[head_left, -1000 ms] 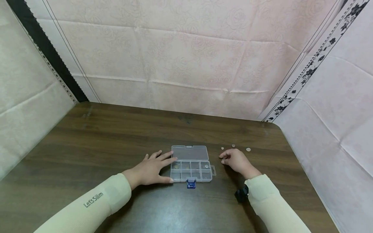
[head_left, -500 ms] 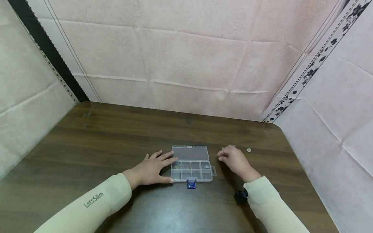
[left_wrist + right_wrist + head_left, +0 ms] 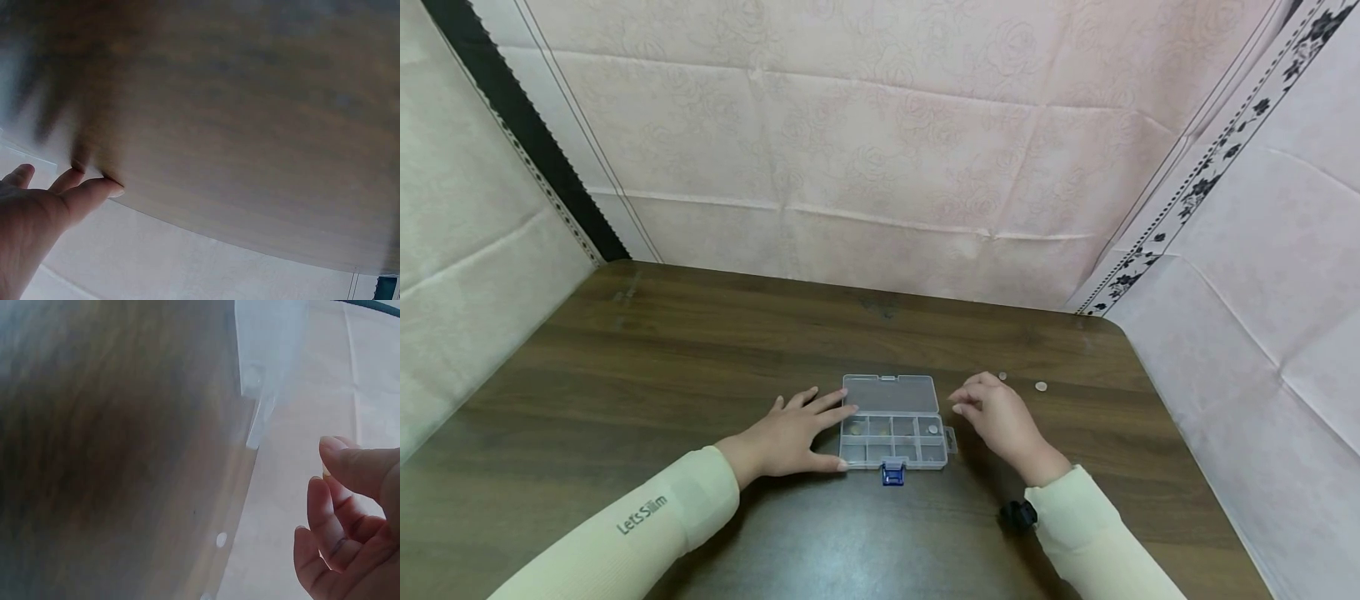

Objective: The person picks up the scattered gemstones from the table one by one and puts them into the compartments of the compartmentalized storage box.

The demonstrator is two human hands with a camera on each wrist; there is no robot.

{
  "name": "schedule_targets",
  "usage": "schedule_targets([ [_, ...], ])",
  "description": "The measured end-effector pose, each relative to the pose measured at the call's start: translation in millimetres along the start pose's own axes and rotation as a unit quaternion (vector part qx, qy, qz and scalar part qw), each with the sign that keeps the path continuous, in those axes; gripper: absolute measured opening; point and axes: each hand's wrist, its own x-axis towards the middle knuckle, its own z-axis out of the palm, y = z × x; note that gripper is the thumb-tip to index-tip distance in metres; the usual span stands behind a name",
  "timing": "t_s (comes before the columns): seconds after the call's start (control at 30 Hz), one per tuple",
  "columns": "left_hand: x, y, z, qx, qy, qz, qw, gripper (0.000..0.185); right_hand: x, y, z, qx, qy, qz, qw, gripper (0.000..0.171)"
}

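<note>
A clear plastic compartment box (image 3: 891, 455) lies on the table with its lid (image 3: 890, 393) folded back and a blue latch (image 3: 892, 475) at the front. My left hand (image 3: 786, 437) is spread along the box's left side, fingertips touching its edge. Right of the box, my right hand (image 3: 996, 421) is raised near the lid. In the right wrist view its thumb and forefinger pinch a small pale disc (image 3: 325, 470), mostly hidden by the fingertips. A silvery disc (image 3: 933, 430) sits in the rear right compartment; other rear compartments hold small things too faint to identify.
Two small discs lie on the wooden table (image 3: 700, 358) behind the right hand: a greyish disc (image 3: 1003, 376) and a paler disc (image 3: 1041, 387). A clear hanging tab (image 3: 951, 440) sticks out from the box's right side. Patterned cloth (image 3: 880, 167) hangs around the table's far edges.
My right hand has picked up the leftmost of three small discs from the table and moved left with it, toward the box. My left hand and the box have stayed put.
</note>
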Motion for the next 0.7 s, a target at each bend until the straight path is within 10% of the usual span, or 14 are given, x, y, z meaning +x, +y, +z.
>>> schedule_targets([
  [0.7, 0.0, -1.0, 0.8, -0.001, 0.003, 0.006, 1.0000, 0.081, -18, -16, 6, 0.001, 0.003, -0.043, 0.999, 0.011],
])
